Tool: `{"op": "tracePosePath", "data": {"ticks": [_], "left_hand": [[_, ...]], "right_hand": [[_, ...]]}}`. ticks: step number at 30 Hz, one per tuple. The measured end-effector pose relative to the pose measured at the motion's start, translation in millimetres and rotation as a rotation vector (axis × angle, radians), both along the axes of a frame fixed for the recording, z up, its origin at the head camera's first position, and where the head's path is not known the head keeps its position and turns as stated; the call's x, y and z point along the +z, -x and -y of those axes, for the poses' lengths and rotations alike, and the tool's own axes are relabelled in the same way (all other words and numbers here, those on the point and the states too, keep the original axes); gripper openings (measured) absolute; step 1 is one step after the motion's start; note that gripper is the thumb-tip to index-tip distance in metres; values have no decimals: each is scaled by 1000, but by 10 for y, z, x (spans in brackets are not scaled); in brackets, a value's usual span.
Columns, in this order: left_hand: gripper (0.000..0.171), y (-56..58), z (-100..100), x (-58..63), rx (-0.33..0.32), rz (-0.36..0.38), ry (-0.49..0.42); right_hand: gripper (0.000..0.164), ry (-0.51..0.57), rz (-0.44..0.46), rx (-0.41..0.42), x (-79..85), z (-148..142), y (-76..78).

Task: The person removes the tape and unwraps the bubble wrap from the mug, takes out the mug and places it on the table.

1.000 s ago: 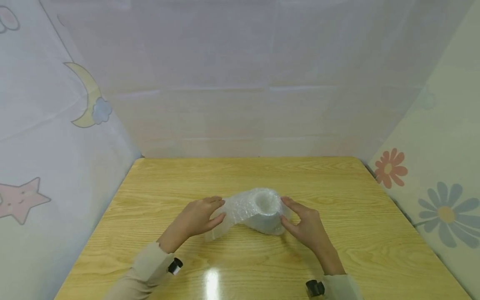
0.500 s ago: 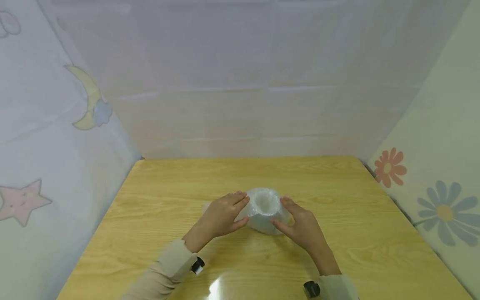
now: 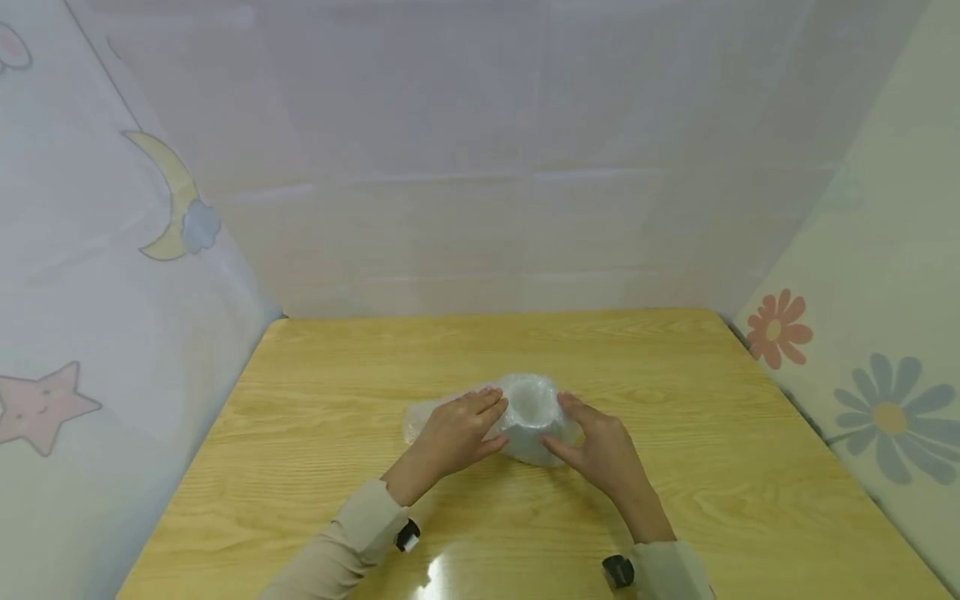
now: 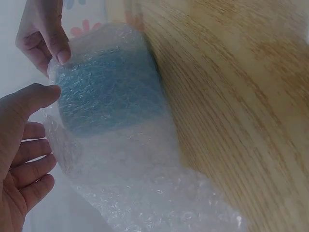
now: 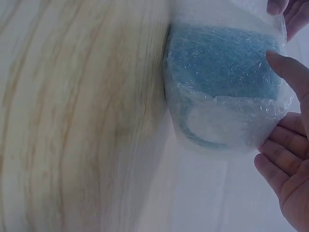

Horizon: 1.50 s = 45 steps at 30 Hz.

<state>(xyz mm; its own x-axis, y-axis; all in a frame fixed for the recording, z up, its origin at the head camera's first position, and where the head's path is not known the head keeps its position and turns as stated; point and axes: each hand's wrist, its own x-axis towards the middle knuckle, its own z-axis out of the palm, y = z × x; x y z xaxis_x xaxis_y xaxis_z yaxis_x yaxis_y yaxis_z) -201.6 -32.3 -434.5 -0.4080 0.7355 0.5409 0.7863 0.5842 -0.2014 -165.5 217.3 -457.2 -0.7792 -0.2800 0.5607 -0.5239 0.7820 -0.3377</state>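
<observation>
A blue cup-like object [image 3: 528,446] wrapped in bubble wrap sits on the table, a round hollow facing up in the head view. Blue shows through the clear layers in both wrist views. The loose tail of bubble wrap [image 3: 418,418] stretches left, partly hidden beneath my left hand [image 3: 459,429]. That hand rests against the bundle's left side with its fingers extended, its thumb [image 4: 48,94] at the wrap's edge. My right hand [image 3: 603,450] holds the opposite side, thumb [image 5: 282,65] on the front and the other fingers around behind.
The wood-grain table [image 3: 337,358] extends around the bundle. A pale sheet [image 3: 480,208] hangs behind it, with printed sheets at the left and right sides. Dark wrist devices [image 3: 618,572] sit near both sleeves.
My left hand has slid right along the bubble wrap's tail up to the wrapped object. My right hand stays on the right side, its thumb shifted slightly left across the front.
</observation>
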Motion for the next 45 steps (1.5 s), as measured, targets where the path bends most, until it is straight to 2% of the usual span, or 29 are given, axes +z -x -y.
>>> {"op": "tracePosePath", "data": {"ticks": [8, 13, 22, 29, 39, 45], "left_hand": [[39, 18, -11, -18, -2, -20, -2], [34, 21, -10, -20, -35, -30, -23], [24, 24, -30, -2, -88, -106, -54], [21, 37, -41, -4, -91, -69, -62], [17, 60, -46, 12, -119, -40, -154], [14, 71, -49, 29, -123, -40, -180]], "right_hand": [[66, 8, 13, -31, 21, 44, 21], [63, 30, 11, -42, 3, 60, 27], [62, 47, -33, -46, -23, 64, 44], [61, 57, -10, -42, -36, 57, 21], [61, 49, -46, -35, -46, 51, 46], [60, 68, -36, -31, -55, 40, 46]]}}
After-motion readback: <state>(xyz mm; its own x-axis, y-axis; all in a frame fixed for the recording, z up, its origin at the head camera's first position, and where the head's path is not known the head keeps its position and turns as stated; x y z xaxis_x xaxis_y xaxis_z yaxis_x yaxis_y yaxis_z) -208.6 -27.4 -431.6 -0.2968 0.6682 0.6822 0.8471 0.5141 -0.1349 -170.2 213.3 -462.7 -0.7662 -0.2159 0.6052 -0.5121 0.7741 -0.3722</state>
